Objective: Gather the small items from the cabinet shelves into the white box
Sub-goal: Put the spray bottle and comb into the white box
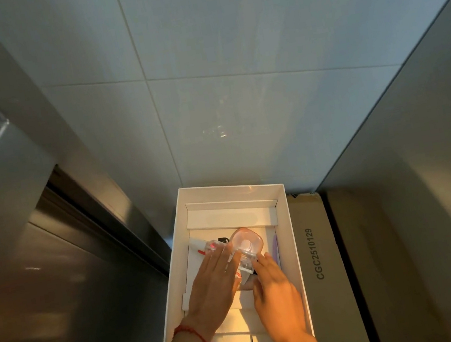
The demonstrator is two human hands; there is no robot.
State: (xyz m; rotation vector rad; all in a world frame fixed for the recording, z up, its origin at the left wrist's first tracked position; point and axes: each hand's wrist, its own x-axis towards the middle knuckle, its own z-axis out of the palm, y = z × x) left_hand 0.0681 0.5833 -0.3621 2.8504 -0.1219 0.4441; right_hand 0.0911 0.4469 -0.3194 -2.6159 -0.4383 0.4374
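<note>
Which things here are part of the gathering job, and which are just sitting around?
Part of the job:
white box
clear cup-like item in the box
purple stick in the box
left hand and right hand, both inside the box

Lying about:
cardboard carton marked CGC2510129, beside the box
steel cabinet front
tiled wall

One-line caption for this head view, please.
Both hands, left and right, settle a clear plastic item inside the open white box.

Kitchen: tiled wall (233, 80), steel cabinet (39, 261).
</note>
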